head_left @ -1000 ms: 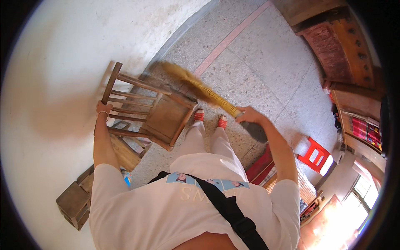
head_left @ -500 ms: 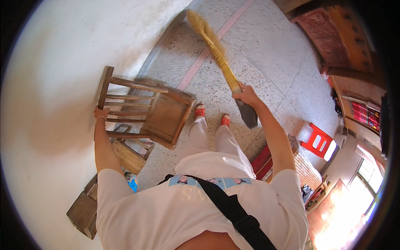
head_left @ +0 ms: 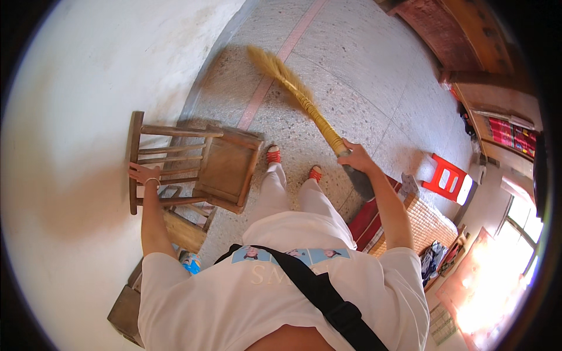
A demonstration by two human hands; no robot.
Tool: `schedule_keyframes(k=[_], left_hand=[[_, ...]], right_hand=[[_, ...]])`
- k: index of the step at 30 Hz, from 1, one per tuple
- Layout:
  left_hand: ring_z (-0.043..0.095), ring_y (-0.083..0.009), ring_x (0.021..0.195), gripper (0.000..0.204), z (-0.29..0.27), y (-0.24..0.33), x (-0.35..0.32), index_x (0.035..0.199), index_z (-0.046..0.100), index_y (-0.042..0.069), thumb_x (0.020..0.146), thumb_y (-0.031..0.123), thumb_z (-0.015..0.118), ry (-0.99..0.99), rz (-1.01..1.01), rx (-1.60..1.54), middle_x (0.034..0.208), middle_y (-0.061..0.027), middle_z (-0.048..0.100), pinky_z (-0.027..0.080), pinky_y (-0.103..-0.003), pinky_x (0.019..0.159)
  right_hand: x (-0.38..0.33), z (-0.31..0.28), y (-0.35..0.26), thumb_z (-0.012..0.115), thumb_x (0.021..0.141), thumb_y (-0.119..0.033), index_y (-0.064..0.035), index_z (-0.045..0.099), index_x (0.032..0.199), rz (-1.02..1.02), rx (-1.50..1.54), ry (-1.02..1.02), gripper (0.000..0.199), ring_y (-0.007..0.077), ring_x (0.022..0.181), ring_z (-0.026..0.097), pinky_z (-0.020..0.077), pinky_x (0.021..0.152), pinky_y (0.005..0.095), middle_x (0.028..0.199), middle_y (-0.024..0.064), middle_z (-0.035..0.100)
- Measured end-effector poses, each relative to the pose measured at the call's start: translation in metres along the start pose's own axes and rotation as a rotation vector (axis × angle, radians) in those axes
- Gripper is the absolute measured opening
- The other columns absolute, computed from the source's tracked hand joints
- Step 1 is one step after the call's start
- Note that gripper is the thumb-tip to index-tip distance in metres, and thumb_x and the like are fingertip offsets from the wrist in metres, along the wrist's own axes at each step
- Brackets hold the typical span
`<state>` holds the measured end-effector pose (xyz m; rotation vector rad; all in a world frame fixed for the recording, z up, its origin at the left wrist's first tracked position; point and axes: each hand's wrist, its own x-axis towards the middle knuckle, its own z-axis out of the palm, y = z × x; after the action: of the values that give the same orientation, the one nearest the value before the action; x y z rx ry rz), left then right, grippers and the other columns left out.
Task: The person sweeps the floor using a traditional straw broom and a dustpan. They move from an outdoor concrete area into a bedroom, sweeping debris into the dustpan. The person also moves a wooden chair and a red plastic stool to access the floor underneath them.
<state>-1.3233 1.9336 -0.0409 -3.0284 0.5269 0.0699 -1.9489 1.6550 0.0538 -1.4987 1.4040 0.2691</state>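
My left hand (head_left: 144,173) grips the top rail of a brown wooden chair (head_left: 225,167) by the wall, its fingers over the slatted back. In my right hand (head_left: 357,158) is a straw broom (head_left: 319,120) with a yellow-wrapped handle, the fingers closed round its grey lower end. The broom slants away to the far left. Its bristles fan out over the floor near the pink stripe, and I cannot tell whether they touch it. My feet in red shoes stand between the chair and the broom.
A white wall (head_left: 88,117) bounds the left side. Lower wooden furniture (head_left: 184,231) is beside the chair. At the right are a red plastic stool (head_left: 446,178) and a woven-topped seat or bed (head_left: 430,225). Dark wooden furniture (head_left: 462,41) lines the far right.
The broom's bristle end has swung nearer to me, and my right hand has come slightly closer. My left hand stays on the chair back. The whole view has shifted a little.
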Motion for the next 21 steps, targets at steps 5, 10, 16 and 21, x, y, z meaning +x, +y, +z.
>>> schedule_keyframes(k=[5,10,16,21], left_hand=[[0.012,-0.0448,0.127,0.099,0.054,0.036,-0.053,0.137,0.008,0.006,0.059,0.021,0.067,-0.325,0.530,-0.120,0.135,-0.0341,0.006,0.018,-0.041,0.104],[0.033,-0.0324,0.121,0.068,0.042,0.129,-0.149,0.132,0.029,0.008,0.071,0.015,0.058,-0.890,0.844,-0.392,0.132,-0.0213,0.032,0.031,-0.037,0.098],[0.055,-0.0251,0.101,0.055,0.034,0.165,-0.204,0.127,0.039,0.009,0.076,0.018,0.056,-1.232,0.797,-0.425,0.116,-0.0179,0.051,0.044,-0.031,0.084],[0.057,-0.0225,0.093,0.051,0.037,0.152,-0.187,0.122,0.046,0.007,0.074,0.019,0.058,-1.147,0.782,-0.368,0.106,-0.0153,0.058,0.044,-0.031,0.082]], right_hand=[[-0.057,0.020,0.015,0.068,0.056,-0.025,-0.0046,0.036,0.129,-0.006,0.098,0.191,0.083,0.0209,0.088,0.058,0.0430,0.078,0.0296,0.095,0.0181,0.060],[-0.122,0.050,0.107,0.068,0.057,-0.020,-0.0026,0.039,0.125,0.185,0.133,0.379,0.076,0.0213,0.097,0.054,0.0417,0.082,0.0302,0.102,0.0168,0.057],[-0.175,0.049,0.118,0.067,0.063,-0.017,-0.0020,0.055,0.101,0.503,0.718,0.401,0.043,0.0138,0.068,0.056,0.0451,0.060,0.0276,0.077,0.0059,0.058],[-0.137,0.061,0.154,0.069,0.067,-0.026,-0.0043,0.059,0.082,0.682,1.037,0.482,0.028,0.0124,0.051,0.051,0.0413,0.047,0.0267,0.066,0.0022,0.055]])
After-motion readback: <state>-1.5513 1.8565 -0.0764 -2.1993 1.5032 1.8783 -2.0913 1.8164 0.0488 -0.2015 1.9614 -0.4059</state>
